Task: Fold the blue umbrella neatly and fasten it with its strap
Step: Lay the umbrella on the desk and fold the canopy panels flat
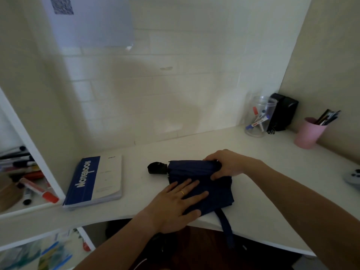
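The collapsed blue umbrella (216, 190) lies on the white desk (263, 193), its black handle (156, 167) pointing left. Its loose fabric spreads toward the desk's front edge. The blue strap (227, 227) hangs down over that edge. My left hand (175, 203) lies flat with fingers spread on the fabric, pressing it down. My right hand (227, 164) grips the right end of the umbrella's rolled upper part, fingers curled over it.
A blue-and-white notebook (95, 182) lies left of the umbrella. At the back right stand a clear jar of markers (260, 116), a black object (282, 114) and a pink cup of pens (309, 132). A shelf with markers (29, 180) is at the left.
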`<state>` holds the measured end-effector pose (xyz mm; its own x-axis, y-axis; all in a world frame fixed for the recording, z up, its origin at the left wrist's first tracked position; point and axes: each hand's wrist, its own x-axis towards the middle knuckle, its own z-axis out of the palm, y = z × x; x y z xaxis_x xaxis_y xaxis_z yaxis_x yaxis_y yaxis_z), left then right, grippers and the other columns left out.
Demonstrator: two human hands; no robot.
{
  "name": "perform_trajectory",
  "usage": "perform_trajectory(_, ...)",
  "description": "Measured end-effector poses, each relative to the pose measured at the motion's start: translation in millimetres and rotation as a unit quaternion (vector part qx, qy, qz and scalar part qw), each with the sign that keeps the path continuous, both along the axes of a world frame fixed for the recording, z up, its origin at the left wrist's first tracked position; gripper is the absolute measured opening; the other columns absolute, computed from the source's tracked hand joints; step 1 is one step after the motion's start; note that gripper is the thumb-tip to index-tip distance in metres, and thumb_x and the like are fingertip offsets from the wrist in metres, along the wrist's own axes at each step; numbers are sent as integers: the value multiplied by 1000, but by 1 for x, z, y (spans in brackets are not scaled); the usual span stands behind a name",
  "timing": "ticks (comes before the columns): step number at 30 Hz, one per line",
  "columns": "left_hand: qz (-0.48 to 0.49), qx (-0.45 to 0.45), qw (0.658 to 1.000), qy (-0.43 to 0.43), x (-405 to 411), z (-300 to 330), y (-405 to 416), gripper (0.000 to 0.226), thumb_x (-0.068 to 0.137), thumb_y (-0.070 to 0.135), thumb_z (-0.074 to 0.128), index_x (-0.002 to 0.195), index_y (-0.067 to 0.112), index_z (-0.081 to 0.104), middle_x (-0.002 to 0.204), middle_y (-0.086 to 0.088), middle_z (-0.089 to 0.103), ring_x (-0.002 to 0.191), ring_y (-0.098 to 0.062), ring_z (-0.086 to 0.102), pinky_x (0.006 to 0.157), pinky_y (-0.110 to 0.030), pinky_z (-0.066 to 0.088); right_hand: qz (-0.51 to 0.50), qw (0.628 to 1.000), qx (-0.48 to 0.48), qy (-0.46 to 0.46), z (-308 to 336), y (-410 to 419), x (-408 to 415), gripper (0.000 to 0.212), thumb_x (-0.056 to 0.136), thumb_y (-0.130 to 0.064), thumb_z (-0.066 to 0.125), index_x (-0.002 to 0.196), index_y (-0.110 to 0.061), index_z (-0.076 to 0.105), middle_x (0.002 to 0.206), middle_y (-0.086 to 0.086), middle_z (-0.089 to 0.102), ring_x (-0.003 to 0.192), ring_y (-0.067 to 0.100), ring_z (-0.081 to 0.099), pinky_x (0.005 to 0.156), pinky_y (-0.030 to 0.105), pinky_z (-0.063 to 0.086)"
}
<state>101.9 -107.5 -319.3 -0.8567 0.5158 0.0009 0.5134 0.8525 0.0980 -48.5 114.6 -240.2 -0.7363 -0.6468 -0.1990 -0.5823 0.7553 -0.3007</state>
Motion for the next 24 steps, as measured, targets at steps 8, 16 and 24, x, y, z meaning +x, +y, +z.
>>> perform_trajectory(8,-4,-22,999,36,0,12,1,60,98,70,19,155,54,10,170,-2,-10,156,-18,5,125,-39,12,-61,993,-70,-66,-6,0,4,46,86,-54,68,125,-29,68,119,-7,70,106,13,64,96,33,50)
perform_trajectory(16,-12,-35,999,28,0,17,2,59,98,69,24,154,54,12,171,-2,1,155,-19,6,124,-38,11,-42,991,-8,-130,26,-17,-12,52,86,-42,74,132,-21,65,125,-1,69,111,19,65,98,30,50)
perform_trajectory(24,-10,10,1000,21,2,0,-1,59,99,68,19,155,54,10,171,2,5,156,-14,3,126,-38,6,14,995,60,-78,23,-26,-3,49,86,-37,75,128,-15,63,124,-2,65,108,17,61,94,31,49)
